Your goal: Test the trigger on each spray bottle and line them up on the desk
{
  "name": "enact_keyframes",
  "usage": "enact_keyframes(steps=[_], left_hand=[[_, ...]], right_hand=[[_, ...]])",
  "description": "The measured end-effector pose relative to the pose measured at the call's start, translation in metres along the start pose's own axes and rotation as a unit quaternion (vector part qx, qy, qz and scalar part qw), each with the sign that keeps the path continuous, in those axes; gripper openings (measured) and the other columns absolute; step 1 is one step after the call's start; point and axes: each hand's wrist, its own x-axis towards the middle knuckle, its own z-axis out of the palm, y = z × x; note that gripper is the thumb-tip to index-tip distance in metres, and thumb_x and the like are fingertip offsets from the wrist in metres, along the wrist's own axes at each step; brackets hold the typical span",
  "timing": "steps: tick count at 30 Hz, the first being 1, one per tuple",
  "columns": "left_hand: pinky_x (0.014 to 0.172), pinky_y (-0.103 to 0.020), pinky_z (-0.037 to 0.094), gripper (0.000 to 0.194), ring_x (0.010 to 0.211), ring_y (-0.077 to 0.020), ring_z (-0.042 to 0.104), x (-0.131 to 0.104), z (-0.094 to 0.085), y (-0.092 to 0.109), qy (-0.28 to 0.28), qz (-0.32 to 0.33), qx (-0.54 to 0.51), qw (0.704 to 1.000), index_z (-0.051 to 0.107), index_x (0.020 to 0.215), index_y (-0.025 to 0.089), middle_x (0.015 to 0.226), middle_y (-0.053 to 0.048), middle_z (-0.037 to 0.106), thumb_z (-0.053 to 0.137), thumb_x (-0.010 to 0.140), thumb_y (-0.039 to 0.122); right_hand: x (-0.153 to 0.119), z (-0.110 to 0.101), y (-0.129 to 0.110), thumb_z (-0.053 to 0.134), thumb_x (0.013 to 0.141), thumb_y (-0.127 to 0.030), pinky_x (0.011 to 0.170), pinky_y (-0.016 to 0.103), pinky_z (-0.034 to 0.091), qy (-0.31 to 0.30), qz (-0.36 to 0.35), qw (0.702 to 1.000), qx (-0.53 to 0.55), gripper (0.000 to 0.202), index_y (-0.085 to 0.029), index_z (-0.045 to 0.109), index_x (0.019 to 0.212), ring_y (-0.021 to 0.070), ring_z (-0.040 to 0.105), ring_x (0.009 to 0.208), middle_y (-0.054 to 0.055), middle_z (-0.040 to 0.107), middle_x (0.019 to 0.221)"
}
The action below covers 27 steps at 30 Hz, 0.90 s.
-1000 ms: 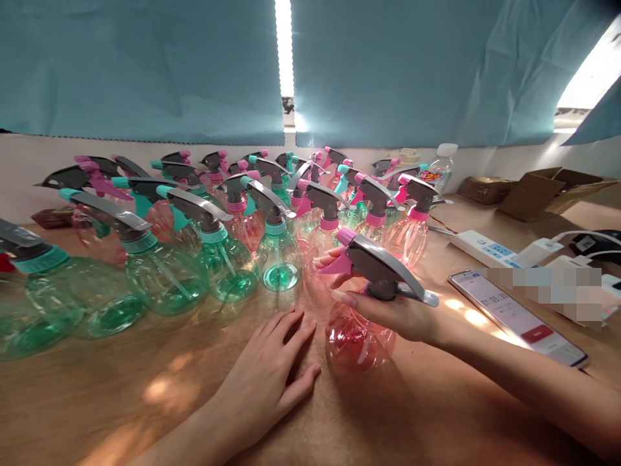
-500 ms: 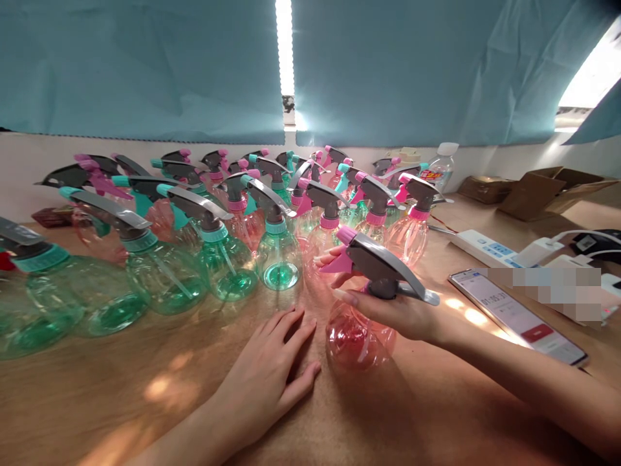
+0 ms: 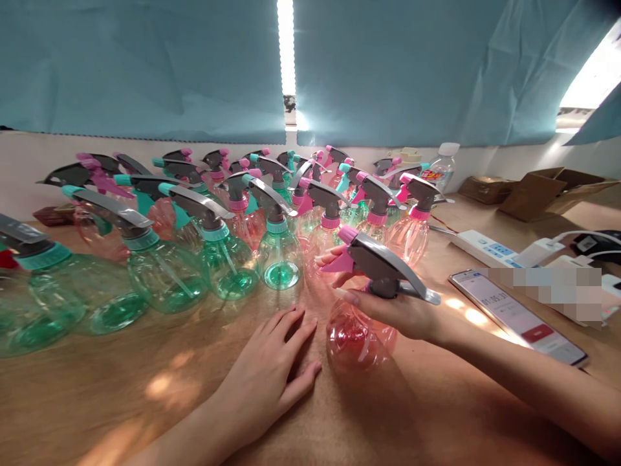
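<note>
A clear pink spray bottle (image 3: 356, 336) stands on the wooden table, its grey-and-pink trigger head pointing left. My right hand (image 3: 383, 307) is closed around the bottle's neck, just under the head, with the fingers partly hidden behind it. Left of that bottle, my left hand (image 3: 279, 362) lies flat on the table with fingers stretched out, holding nothing. Nearest beyond the left hand is a green spray bottle (image 3: 279, 265) with a grey-and-teal head. Another green spray bottle (image 3: 228, 268) stands beside it.
Several more green and pink spray bottles fill the back and left. To the right lie a phone (image 3: 519, 317) with a running timer and a white power strip (image 3: 485, 246) with cables. Behind are an open cardboard box (image 3: 538, 194) and a clear white-capped bottle (image 3: 444, 165).
</note>
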Motion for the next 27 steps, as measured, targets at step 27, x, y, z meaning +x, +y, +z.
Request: enact_keyframes(steps=[27], left_hand=[[0.104,-0.051,0.041,0.044,0.128,-0.0318,0.044,0.001,0.0,0.001,-0.003,0.001,-0.005,1.0,0.049,0.137,0.019,0.137,-0.013,0.052,0.052,0.096,0.034]], right_hand=[[-0.001,-0.002,0.002,0.067,0.082,-0.023,0.073,0.027,0.054,-0.02,-0.012,1.0,0.0,0.038,-0.025,0.055,0.119,0.0148,0.064,0.084,0.004,0.064,0.111]])
